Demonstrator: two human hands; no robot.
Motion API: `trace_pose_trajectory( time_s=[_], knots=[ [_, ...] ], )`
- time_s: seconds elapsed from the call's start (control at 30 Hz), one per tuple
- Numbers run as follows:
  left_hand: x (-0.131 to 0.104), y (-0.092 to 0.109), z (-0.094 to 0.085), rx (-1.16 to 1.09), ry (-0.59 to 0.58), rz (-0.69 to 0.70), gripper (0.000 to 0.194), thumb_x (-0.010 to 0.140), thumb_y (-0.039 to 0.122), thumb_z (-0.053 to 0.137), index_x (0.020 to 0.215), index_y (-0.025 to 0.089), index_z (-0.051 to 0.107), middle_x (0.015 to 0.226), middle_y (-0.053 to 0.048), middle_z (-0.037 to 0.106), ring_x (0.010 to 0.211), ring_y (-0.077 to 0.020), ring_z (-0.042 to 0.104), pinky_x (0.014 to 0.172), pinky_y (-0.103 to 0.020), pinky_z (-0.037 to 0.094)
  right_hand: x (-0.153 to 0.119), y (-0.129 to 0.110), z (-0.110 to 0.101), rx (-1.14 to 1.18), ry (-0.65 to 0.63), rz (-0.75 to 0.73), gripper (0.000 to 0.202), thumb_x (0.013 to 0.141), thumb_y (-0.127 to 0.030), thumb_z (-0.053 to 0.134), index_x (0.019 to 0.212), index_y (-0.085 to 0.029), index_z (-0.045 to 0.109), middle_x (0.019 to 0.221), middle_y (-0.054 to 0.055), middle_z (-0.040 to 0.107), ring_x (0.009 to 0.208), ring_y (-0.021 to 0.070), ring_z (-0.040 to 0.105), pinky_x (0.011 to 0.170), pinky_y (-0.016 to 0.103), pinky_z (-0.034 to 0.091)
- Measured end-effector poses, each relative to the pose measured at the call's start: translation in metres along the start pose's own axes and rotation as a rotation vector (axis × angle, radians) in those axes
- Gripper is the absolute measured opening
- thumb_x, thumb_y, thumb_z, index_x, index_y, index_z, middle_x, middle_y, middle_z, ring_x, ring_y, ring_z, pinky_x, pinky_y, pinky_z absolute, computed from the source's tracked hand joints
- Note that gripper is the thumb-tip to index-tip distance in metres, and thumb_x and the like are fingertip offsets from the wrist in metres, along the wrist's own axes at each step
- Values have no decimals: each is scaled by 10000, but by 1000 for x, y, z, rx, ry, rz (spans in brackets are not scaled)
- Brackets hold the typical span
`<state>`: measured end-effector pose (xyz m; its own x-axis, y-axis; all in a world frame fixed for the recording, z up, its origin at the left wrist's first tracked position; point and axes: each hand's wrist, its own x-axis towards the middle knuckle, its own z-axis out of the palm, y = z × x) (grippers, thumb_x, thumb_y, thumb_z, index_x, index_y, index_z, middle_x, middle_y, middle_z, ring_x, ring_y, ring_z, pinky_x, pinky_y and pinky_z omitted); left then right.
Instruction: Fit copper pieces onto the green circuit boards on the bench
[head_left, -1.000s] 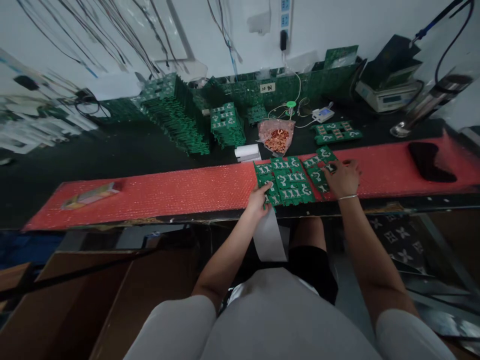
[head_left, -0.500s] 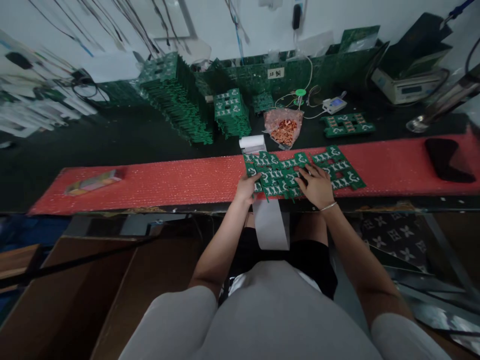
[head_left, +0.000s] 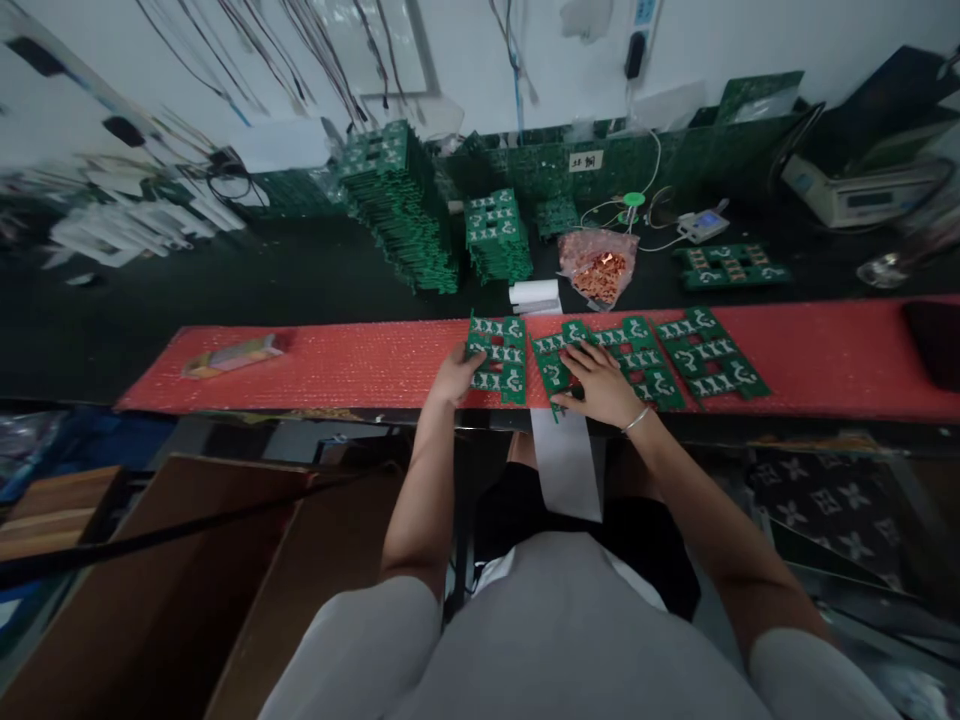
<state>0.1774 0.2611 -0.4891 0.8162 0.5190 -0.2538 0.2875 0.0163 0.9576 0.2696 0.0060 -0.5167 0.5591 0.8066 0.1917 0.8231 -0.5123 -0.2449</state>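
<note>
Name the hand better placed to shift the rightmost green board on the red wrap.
Right, most likely. The right hand rests on the middle boards, nearer the rightmost green board. The left hand is farther off, touching the leftmost board.

Circuit boards (head_left: pixel 712 352) on red sheet (head_left: pixel 375 362)

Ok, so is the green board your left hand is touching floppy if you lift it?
Probably not floppy: the green board looks unbent. It's likely light, since it looks thin and the red wrap shows through its gaps. Lying flat, it probably won't roll.
</note>
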Motion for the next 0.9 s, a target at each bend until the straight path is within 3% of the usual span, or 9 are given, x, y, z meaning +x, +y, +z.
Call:
trace_pose_trajectory(
  time_s=[0.07,0.17,0.27,0.33,0.47,0.67,0.83,0.9],
  knots=[
    [0,-6,-13,333,89,112,416,823,314,637,1185,117,572,1079,-157,681,1005,-294,672,906,-463,539,2,2,2,1,-32,-25,795,844,-672,553,1442,-153,491,1531,99,423,1428,356,298,1174,546,259],
    [-8,-13,-13,849,228,272,666,806,401,684,1368,91,502,1387,-250,505,1314,-384,471,1087,-534,390,5,6,1,15,-58,-116,887,755,-739,616,1432,-176,504,1527,106,426,1419,377,297,1161,560,275],
    [-20,-19,-2,1116,139,305,786,838,552,628,1487,164,409,1570,-217,292,1448,-403,276,1144,-570,283,9,7,-2,51,-40,-175,870,709,-733,671,1371,-179,561,1452,133,504,1359,363,379,1144,532,312],
    [-25,-22,5,1176,101,302,769,862,604,570,1500,210,402,1598,-188,250,1473,-379,236,1163,-559,245,12,5,-4,73,-2,-151,764,751,-681,667,1324,-180,594,1343,133,588,1286,341,449,1101,499,362],
    [-27,-24,7,1171,140,335,763,860,635,548,1489,218,431,1589,-190,275,1468,-372,256,1162,-544,247,23,-8,-3,32,41,-43,652,839,-619,596,1300,-159,597,1208,143,651,1188,331,505,1012,465,400],
    [-27,-23,10,1135,153,339,753,862,609,555,1492,216,434,1577,-204,293,1443,-418,271,1119,-577,294,49,-32,3,-120,24,298,441,883,-439,546,1171,-116,629,987,160,708,1048,336,573,929,454,380],
    [-28,-23,10,1116,154,333,748,851,602,571,1483,221,448,1570,-194,310,1419,-437,288,1100,-581,313,61,-38,-2,-141,-71,379,581,807,-592,618,1134,-112,627,1019,201,700,1034,351,610,913,465,390],
    [-28,-22,10,1110,153,331,747,841,600,586,1474,222,461,1564,-194,317,1410,-439,296,1093,-578,323,64,-38,-8,-117,-83,394,575,779,-586,649,1123,-125,634,1011,192,706,1011,348,630,897,456,410]
  ],
)
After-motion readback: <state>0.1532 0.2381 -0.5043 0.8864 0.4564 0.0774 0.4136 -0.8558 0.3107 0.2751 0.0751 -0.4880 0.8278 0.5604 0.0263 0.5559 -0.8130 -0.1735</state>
